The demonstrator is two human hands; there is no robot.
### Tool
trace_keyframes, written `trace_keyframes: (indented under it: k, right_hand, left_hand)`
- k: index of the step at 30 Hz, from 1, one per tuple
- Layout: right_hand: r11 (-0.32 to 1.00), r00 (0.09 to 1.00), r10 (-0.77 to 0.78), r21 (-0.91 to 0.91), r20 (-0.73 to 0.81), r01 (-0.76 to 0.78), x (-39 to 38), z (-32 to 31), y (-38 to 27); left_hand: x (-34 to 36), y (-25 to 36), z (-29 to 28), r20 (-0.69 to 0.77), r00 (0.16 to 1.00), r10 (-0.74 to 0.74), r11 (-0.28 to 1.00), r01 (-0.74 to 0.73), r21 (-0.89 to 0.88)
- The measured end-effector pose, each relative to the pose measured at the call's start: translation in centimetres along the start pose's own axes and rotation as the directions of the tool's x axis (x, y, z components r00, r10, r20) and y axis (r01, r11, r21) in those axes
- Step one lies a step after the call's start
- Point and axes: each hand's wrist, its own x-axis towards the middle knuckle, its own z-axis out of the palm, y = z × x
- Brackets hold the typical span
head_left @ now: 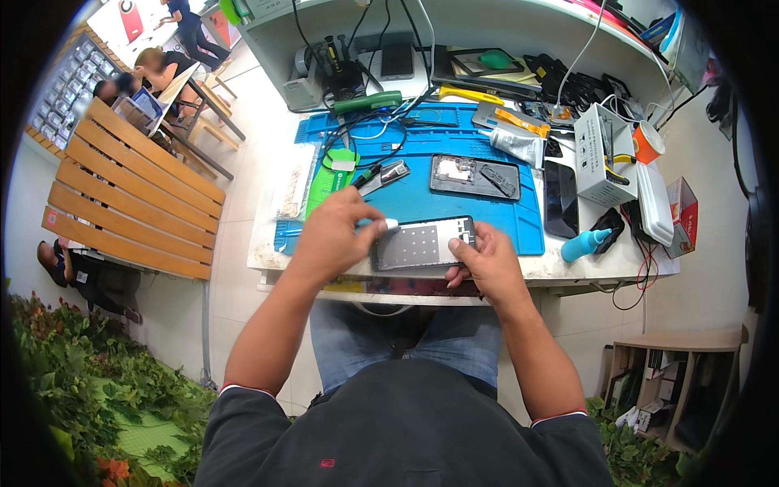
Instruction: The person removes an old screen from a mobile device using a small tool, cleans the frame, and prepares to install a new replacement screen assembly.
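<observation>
My right hand (492,261) grips the right end of a phone's mid-frame (418,243), a black-rimmed part with a grey and silver inner face, held tilted over the table's front edge. Pinched in the fingers of my left hand (339,234) is a small white piece (391,224), which is at the frame's upper left edge; its exact kind I cannot make out. Beyond the frame, an opened phone housing (475,177) with its inner parts showing lies on the blue work mat (442,217).
Left on the mat lie a green flat piece (329,180) and a black-handled tool (367,174). A glue tube (516,148), dark phone (561,197), light-blue bottle (584,244) and white box (604,154) stand or lie to the right. Cables (389,122) tangle at the back.
</observation>
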Motion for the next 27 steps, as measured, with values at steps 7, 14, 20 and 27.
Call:
trace_keyframes:
  k: [7,14,20,27]
  right_hand:
    - [1.0,1.0,-0.002,-0.007,-0.014,0.002,0.0,-0.3,0.1]
    - [1.0,1.0,-0.002,-0.018,-0.017,0.002,-0.2,-0.1,-0.2]
    - [1.0,1.0,0.003,-0.011,-0.026,-0.004,-0.3,0.2,-0.3]
    - [1.0,1.0,0.017,-0.025,-0.019,-0.017,-0.2,0.2,-0.5]
  left_hand:
    - [0.0,-1.1,0.2,-0.049,0.999,0.008,0.994,-0.002,0.109]
    - [0.1,-1.3,-0.5,-0.067,0.996,-0.056,0.997,0.059,0.057]
    - [-0.4,-1.4,-0.9,0.091,0.98,-0.175,0.984,0.177,-0.012]
    - [-1.0,-2.6,0.3,-0.019,0.998,-0.065,0.998,0.065,0.023]
